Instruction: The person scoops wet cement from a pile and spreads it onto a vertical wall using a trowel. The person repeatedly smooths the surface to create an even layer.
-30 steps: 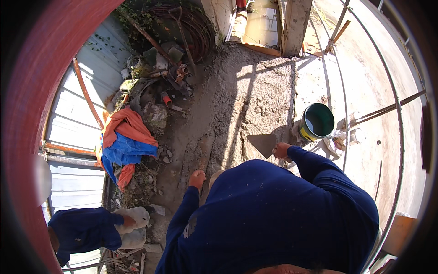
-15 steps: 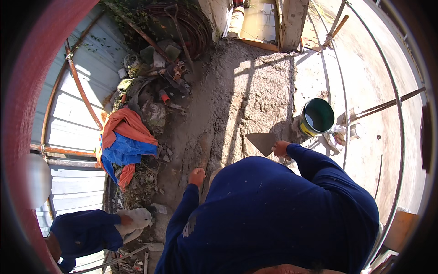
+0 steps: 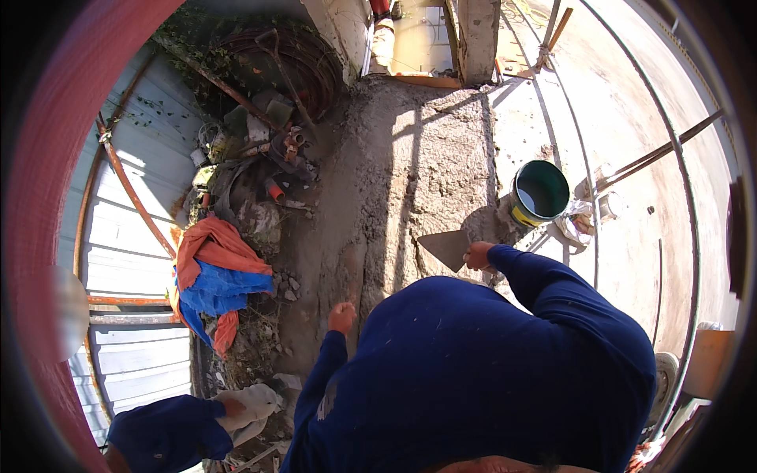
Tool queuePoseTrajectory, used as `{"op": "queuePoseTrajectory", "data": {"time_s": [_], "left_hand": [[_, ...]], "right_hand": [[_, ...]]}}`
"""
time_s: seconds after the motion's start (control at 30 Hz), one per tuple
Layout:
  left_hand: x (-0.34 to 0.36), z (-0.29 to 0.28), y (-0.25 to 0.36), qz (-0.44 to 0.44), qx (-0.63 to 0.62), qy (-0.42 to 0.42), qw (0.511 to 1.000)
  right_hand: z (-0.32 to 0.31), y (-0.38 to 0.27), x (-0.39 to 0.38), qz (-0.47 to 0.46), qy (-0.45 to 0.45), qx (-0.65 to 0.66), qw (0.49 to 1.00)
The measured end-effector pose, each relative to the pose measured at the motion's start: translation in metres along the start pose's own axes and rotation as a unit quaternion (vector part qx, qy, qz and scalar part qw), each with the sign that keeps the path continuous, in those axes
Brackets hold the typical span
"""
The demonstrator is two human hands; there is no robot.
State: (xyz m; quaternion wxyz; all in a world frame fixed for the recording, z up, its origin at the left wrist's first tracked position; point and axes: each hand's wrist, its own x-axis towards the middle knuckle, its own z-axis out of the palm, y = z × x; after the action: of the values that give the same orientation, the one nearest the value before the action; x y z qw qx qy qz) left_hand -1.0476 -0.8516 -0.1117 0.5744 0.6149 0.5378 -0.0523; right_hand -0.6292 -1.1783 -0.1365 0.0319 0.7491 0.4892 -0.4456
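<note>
My right hand (image 3: 479,256) is closed round a trowel, its flat, pointed grey blade (image 3: 444,248) reaching left over rough wet concrete (image 3: 441,165). Just beyond that hand stands a dark green bucket (image 3: 541,193) with a yellow patch on its side; some liquid or pale matter shows inside. My left hand (image 3: 341,318) hangs low on the left of my body, above the grey ground. Its fingers are curled in, and I see nothing in them.
Orange and blue cloth (image 3: 213,272) lies over rubble on the left, below a pile of debris (image 3: 276,150). A shovel (image 3: 284,75) leans by coiled hose. Another person (image 3: 173,430) in blue bends at lower left. Metal bars (image 3: 670,142) curve along the right.
The view has shifted slightly. My right hand stays on the trowel, its blade a little farther left in the picture. The other person appears farther right and lower.
</note>
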Motion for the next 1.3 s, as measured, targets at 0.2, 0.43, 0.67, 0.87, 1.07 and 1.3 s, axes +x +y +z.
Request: {"op": "queuePoseTrajectory", "data": {"time_s": [0.2,0.43,0.67,0.87,1.07,1.3], "left_hand": [[0.007,0.001,0.005,-0.003,-0.02,-0.017,1.0],[0.004,-0.006,0.0,-0.01,-0.01,-0.008,1.0],[0.012,-0.003,-0.008,0.011,-0.017,-0.01,1.0],[0.008,0.003,-0.004,-0.01,-0.02,-0.021,1.0],[0.001,0.004,-0.006,-0.014,-0.029,0.0,0.999],[0.0,0.011,0.002,-0.013,-0.039,-0.008,0.999]], "right_hand": [[0.012,0.018,0.015,-0.02,-0.024,-0.01,0.999],[0.008,0.005,0.02,-0.147,-0.034,-0.255,0.955],[0.033,0.034,0.054,-0.117,-0.043,-0.182,0.975],[0.052,0.051,0.059,-0.066,-0.029,-0.046,0.996],[0.049,0.041,0.054,-0.067,-0.035,-0.055,0.996],[0.039,0.041,0.042,-0.057,-0.02,-0.033,0.998]]}}
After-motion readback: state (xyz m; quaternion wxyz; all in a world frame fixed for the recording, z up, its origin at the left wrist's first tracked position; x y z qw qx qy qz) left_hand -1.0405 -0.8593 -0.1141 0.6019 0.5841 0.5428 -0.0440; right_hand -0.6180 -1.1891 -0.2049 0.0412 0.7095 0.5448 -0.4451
